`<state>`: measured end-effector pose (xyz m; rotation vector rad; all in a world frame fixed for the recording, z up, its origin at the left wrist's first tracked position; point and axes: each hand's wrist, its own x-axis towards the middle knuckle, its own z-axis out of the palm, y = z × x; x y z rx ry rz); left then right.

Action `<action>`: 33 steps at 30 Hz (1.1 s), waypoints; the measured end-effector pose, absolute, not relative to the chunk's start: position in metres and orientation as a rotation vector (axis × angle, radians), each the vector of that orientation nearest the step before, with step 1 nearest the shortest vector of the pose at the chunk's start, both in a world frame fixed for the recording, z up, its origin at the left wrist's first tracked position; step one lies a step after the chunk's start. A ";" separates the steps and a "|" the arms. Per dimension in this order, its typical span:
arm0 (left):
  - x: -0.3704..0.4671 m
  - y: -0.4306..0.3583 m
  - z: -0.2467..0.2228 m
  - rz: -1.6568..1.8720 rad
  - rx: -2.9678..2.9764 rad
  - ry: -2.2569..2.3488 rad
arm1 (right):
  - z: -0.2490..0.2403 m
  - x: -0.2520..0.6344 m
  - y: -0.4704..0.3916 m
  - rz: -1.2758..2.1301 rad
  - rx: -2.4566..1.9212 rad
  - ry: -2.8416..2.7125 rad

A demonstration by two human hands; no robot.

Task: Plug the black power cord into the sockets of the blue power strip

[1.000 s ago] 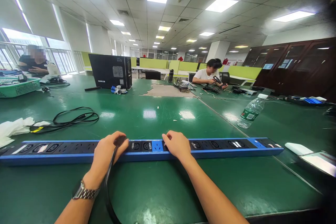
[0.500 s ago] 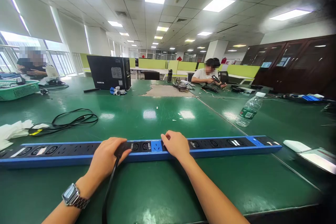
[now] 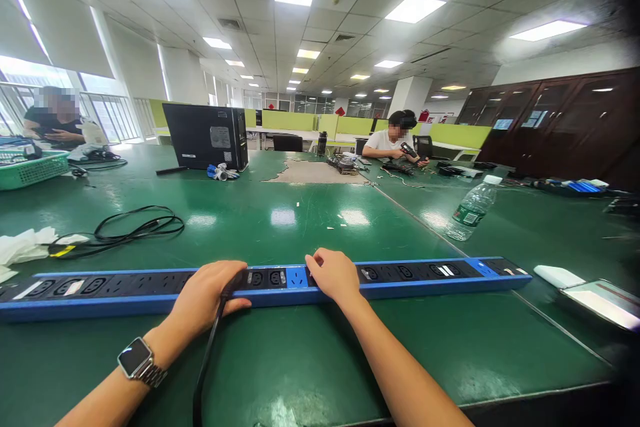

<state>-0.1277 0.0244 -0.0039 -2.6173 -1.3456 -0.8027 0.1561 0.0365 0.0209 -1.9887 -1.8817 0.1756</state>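
A long blue power strip (image 3: 400, 289) with black sockets lies across the green table. My left hand (image 3: 210, 290), above a wrist with a watch (image 3: 136, 359), is wrapped round a black plug at the strip's left-centre sockets. From the plug a black cable (image 3: 207, 353) runs down towards the table's near edge. My right hand (image 3: 334, 273) rests on the strip just right of the blue socket (image 3: 297, 278), its fingers curled at the far edge; what lies beneath them is hidden.
A coiled black cable (image 3: 145, 223), white tissue (image 3: 25, 247), a green basket (image 3: 35, 171) and a black computer case (image 3: 205, 137) are left. A tilted bottle (image 3: 473, 210) and a phone (image 3: 603, 303) are right. Two people sit beyond.
My left hand has turned slightly at the plug, with its thumb lower and its watch face now dark. My right hand has stayed at the same place on the strip.
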 end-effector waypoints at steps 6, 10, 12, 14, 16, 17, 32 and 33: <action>-0.126 0.020 -0.005 -0.840 -2.591 -1.367 | 0.021 0.155 0.036 0.156 -1.993 -1.896; -0.126 0.020 -0.003 -0.804 -2.599 -1.349 | 0.022 0.155 0.036 0.177 -1.992 -1.881; -0.126 0.020 -0.001 -0.783 -2.609 -1.359 | 0.022 0.155 0.036 0.183 -1.989 -1.876; -0.124 0.020 -0.001 -0.788 -2.604 -1.381 | 0.022 0.155 0.037 0.182 -1.992 -1.876; -0.121 0.019 -0.003 -0.849 -2.538 -1.440 | 0.022 0.155 0.036 0.178 -1.994 -1.874; -0.119 0.019 -0.005 -0.890 -2.486 -1.470 | 0.022 0.155 0.036 0.176 -1.991 -1.874; -0.111 0.020 -0.005 -0.885 -2.332 -1.505 | 0.022 0.155 0.036 0.172 -1.976 -1.879; -0.112 0.021 -0.003 -0.862 -2.388 -1.504 | 0.022 0.155 0.036 0.175 -1.979 -1.878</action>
